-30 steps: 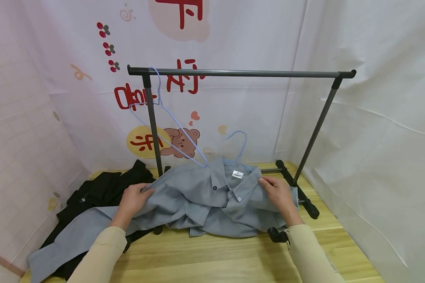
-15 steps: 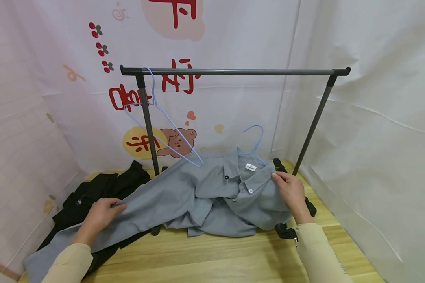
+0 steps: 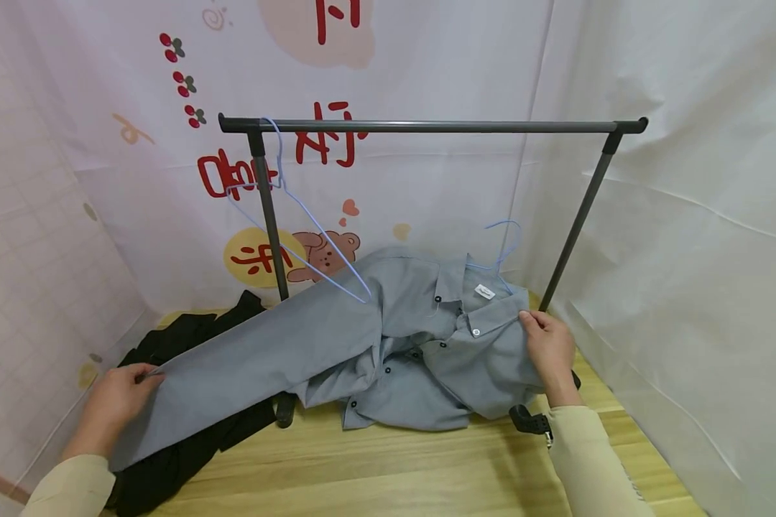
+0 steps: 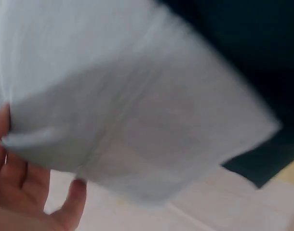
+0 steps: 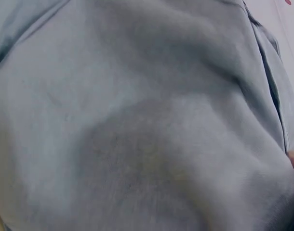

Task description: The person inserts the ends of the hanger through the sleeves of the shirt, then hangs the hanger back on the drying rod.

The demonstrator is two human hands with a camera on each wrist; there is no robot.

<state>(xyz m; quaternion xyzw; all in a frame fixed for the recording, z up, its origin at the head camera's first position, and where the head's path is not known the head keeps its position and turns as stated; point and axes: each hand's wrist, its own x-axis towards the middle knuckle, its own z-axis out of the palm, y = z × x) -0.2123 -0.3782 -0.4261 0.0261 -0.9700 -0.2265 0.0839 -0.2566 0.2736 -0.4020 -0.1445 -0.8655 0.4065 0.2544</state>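
Note:
A grey button-up shirt (image 3: 323, 330) stretches between my two hands in the head view, its collar toward the right. My left hand (image 3: 113, 402) pinches the edge of the long sleeve near the cuff at the far left. In the left wrist view, finger and thumb sit at the edge of the sleeve (image 4: 137, 120). With thumb and finger, my right hand (image 3: 550, 345) grips the shirt beside the collar. A blue wire hanger (image 3: 506, 248) pokes out of the neck opening, the rest of it hidden inside. Grey cloth (image 5: 137, 96) fills most of the right wrist view.
A grey metal clothes rack (image 3: 427, 127) stands behind the shirt. Another blue hanger (image 3: 317, 226) hangs at the left end of its bar. A black garment (image 3: 168, 470) lies under the sleeve on the wooden table (image 3: 336, 474).
My left hand has slid left and down along the sleeve toward the cuff, drawing it straight. My right hand has moved right, carrying the collar and hanger with it.

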